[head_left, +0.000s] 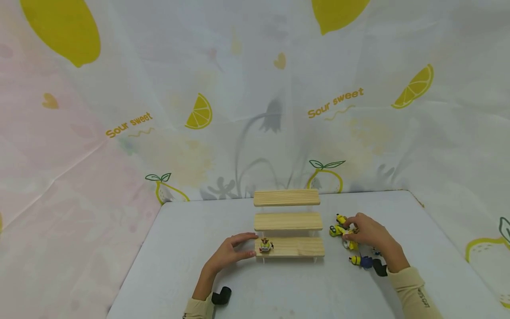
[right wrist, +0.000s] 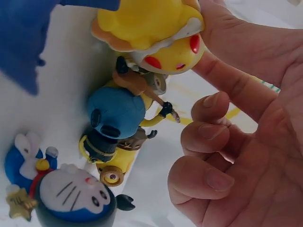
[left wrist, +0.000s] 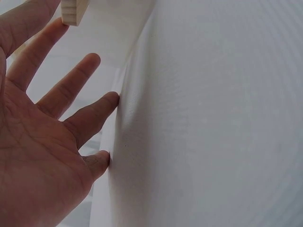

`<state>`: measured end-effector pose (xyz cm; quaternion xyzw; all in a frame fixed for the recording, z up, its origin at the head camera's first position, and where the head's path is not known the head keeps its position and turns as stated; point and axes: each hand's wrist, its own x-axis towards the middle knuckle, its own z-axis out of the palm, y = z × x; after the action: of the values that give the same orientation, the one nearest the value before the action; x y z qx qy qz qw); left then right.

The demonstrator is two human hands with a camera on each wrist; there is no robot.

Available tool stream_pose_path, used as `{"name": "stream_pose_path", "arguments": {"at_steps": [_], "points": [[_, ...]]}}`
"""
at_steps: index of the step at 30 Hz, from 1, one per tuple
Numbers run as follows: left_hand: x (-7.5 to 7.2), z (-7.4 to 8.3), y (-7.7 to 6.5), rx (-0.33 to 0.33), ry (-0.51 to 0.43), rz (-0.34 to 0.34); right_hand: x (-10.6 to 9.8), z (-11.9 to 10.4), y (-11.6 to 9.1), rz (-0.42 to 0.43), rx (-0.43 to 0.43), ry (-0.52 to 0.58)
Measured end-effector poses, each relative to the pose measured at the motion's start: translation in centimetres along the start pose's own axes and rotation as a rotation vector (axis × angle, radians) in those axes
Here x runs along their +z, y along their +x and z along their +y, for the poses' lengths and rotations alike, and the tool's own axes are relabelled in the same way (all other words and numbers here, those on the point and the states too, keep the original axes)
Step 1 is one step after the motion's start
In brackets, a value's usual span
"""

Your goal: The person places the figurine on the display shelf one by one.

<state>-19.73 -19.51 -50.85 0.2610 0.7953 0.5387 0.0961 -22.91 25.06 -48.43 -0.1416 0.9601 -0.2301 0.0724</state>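
My right hand (head_left: 368,232) pinches a yellow figurine with red cheeks (right wrist: 151,28) between thumb and index finger, its other fingers curled in toward the palm. Just below it in the right wrist view lie a blue-headed figurine (right wrist: 116,111) and a blue-and-white cat figurine (right wrist: 71,194) with a gold star. My left hand (head_left: 229,254) has its fingers spread, with fingertips right at the left end of the lowest wooden step (head_left: 299,247). On that step, near the left hand, stands a small figurine (head_left: 265,245) with yellow and red on it.
Two more wooden steps, the middle one (head_left: 288,221) and the top one (head_left: 287,198), rise behind the lowest. A yellow-and-blue figurine (head_left: 361,261) lies by the right wrist, several others around it. A lemon-print cloth (head_left: 255,146) hangs behind the white table (head_left: 191,226).
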Motion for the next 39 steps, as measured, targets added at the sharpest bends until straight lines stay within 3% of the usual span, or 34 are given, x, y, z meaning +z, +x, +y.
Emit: {"name": "stream_pose_path", "arguments": {"at_steps": [10,16,27,32,39], "points": [[0.1,0.5,0.0,-0.011,0.013,-0.006,0.0,-0.2,-0.1,-0.004,-0.054,0.027],[0.0,0.7,0.0,-0.018,0.010,-0.003,0.3,-0.2,-0.6,0.044,-0.033,0.043],[0.0,0.8,-0.1,-0.033,0.000,-0.001,0.6,-0.8,-1.4,0.126,-0.108,0.036],[0.1,0.8,-0.1,-0.033,-0.001,0.000,0.9,-1.1,-1.5,0.161,-0.108,0.037],[0.0,0.7,-0.1,-0.034,-0.001,-0.005,1.0,-1.4,-1.8,0.141,-0.052,0.022]]}}
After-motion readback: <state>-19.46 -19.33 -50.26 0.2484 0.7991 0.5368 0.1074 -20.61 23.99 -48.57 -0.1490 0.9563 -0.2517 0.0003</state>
